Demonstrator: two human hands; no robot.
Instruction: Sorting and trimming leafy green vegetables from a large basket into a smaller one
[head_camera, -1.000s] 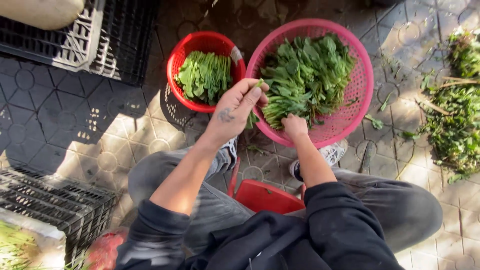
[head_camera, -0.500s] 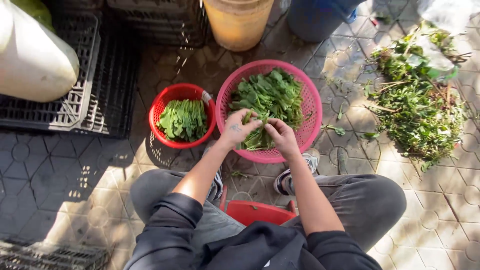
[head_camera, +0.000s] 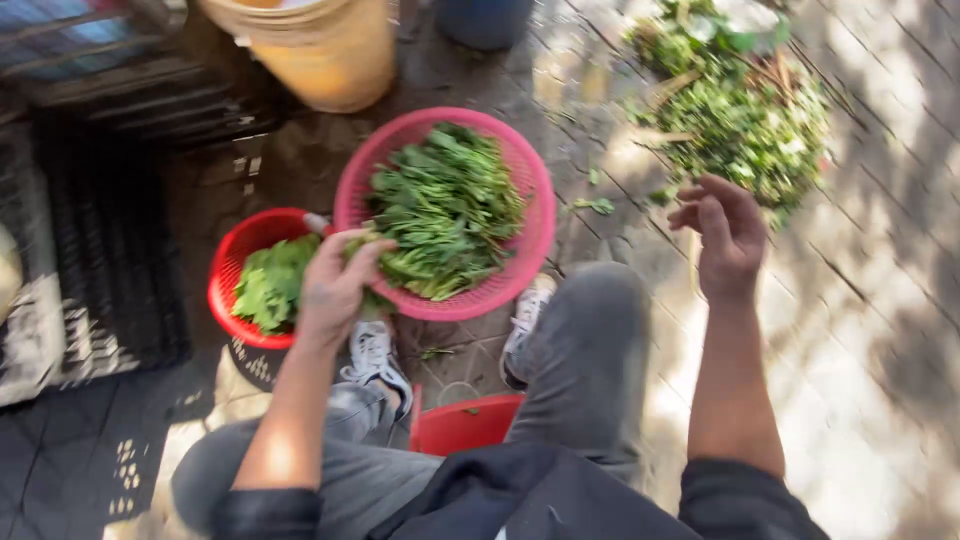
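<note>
Two hands, left hand (head_camera: 335, 290) gripping greens (head_camera: 385, 262), right hand (head_camera: 722, 235) raised empty

The large basket (head_camera: 540, 215) sits on the paved ground (head_camera: 880, 330) just ahead of the person's feet, with a heap of leafy greens (head_camera: 445, 205) in it. The small basket (head_camera: 228, 290) stands touching its left side, a little nearer the person, and holds picked leaves (head_camera: 268, 285). Behind both, toward the top edge, stands a bucket (head_camera: 325, 55). Crates (head_camera: 110, 200) lie to the left of the baskets. A pile of stems and trimmings (head_camera: 745, 115) lies on the ground to the right of the large basket, well apart from it. A low stool (head_camera: 465, 425) is under the person, between the legs. The left hand (head_camera: 335, 285) is over the near rim where the baskets meet; the right hand (head_camera: 725, 235) hangs between the large basket and the pile.
</note>
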